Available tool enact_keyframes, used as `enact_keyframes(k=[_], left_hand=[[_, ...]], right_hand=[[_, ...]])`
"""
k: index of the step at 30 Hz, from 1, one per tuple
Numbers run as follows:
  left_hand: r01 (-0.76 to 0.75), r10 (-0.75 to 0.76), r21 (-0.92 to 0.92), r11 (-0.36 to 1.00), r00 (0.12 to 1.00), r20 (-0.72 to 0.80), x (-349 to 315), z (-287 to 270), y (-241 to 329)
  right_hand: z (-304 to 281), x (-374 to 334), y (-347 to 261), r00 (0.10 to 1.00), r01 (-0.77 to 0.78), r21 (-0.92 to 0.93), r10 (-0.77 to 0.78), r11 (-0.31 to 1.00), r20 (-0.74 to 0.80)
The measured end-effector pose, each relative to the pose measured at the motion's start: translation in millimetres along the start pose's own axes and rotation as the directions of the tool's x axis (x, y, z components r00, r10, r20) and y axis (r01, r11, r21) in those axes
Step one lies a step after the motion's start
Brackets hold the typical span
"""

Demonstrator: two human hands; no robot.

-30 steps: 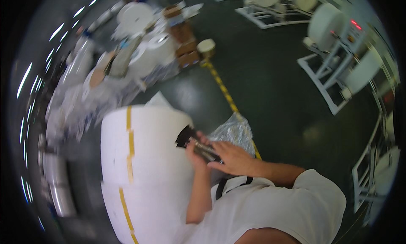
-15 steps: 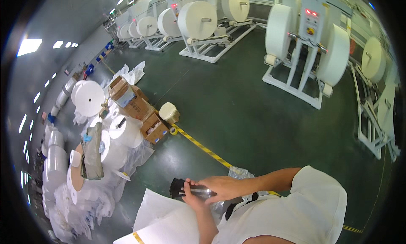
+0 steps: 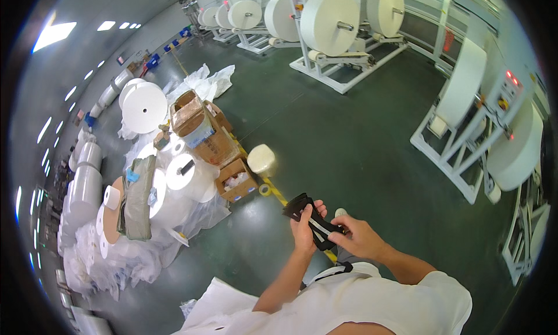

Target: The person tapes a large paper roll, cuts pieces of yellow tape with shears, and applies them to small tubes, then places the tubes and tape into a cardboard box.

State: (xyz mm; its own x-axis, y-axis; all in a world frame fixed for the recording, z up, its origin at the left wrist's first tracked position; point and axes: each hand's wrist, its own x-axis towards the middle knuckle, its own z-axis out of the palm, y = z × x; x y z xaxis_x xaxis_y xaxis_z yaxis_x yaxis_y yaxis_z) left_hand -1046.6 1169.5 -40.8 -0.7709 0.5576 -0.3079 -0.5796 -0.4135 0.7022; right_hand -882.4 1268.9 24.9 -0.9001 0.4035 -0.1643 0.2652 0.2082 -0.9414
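Observation:
A black strap-like item (image 3: 318, 227) with a pale strip along it and a wide, layered far end lies across both my hands; its exact kind I cannot make out. My left hand (image 3: 303, 233) is closed around its middle, thumb on top and fingertips showing past the far side. At the near end, my right hand (image 3: 359, 238) grips it between thumb and fingers. A white sheet (image 3: 218, 306) hangs by my left forearm, near my white top.
White material rolls (image 3: 145, 108), plastic wrap and open cardboard boxes (image 3: 235, 181) are piled at left. A tape roll (image 3: 265, 190) and a pale stool-like object (image 3: 261, 160) stand by yellow-black floor tape (image 3: 278, 195). Roll-bearing machines (image 3: 329, 24) line the far and right sides.
The view has swung left, so machines and boxes appear farther right. My hands and the black item sit higher and farther right in the picture, and more of the item's pale strip shows.

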Motion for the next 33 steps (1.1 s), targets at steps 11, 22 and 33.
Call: enact_keyframes(k=[11,22,33], left_hand=[[-0.056,0.056,-0.015,0.998,0.998,-0.032,311,47,57],[-0.147,0.279,0.377,0.914,0.904,-0.324,656,49,174],[-0.104,0.467,0.795,0.598,0.851,-0.239,978,56,280]], right_hand=[[-118,416,-20,0.65,-0.235,0.066,0.106,0.97,0.753],[-108,815,-31,0.809,0.022,-0.069,0.023,0.997,0.588],[-89,1113,-83,0.853,0.514,-0.455,-0.376,0.727,0.363]])
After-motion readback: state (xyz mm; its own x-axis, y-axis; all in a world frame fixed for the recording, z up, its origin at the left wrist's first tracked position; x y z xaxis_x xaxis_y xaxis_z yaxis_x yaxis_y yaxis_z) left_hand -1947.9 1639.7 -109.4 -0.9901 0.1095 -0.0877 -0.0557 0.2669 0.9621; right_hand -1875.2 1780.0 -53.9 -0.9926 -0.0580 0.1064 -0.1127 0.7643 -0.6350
